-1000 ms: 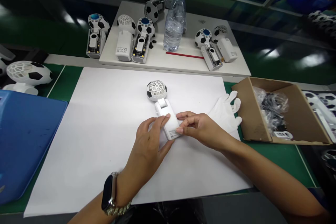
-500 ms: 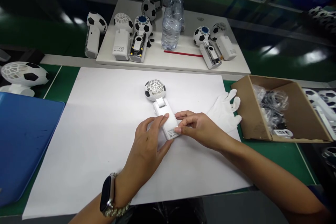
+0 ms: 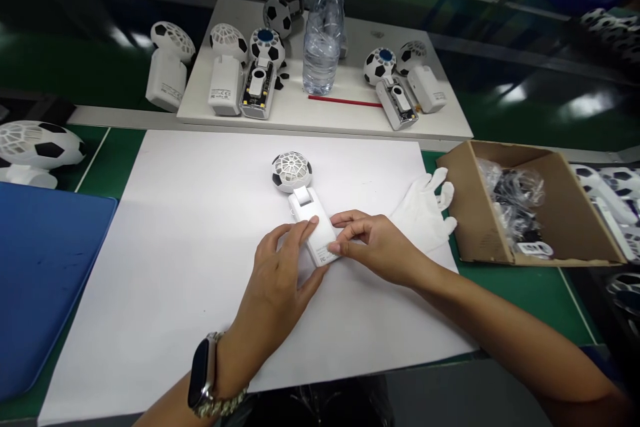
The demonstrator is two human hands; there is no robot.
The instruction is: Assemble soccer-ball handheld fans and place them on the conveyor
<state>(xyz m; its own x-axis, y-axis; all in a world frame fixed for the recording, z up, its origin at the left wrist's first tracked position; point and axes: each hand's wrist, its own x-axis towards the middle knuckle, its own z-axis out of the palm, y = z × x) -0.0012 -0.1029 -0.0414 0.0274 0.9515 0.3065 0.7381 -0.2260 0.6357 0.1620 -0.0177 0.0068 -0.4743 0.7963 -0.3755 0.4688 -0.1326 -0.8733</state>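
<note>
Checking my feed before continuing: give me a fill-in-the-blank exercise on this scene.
1. The white plastic handheld device has ____ patches on its round white head.
2. The clear plastic bottle has a ____ cap.
3. The brown cardboard box stands to the ____ of the white fabric glove.
Missing words: black; blue; right.

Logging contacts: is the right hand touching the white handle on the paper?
Touching. Head view shows the right hand with its thumb tip on the handle.

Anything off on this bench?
No spill visible. Odd: a capped water bottle stands on the white board near an open gadget with exposed circuitry, possibly a wetting risk. Also, a glove lies loose on the paper, while the left hand and right hand are bare.
</note>
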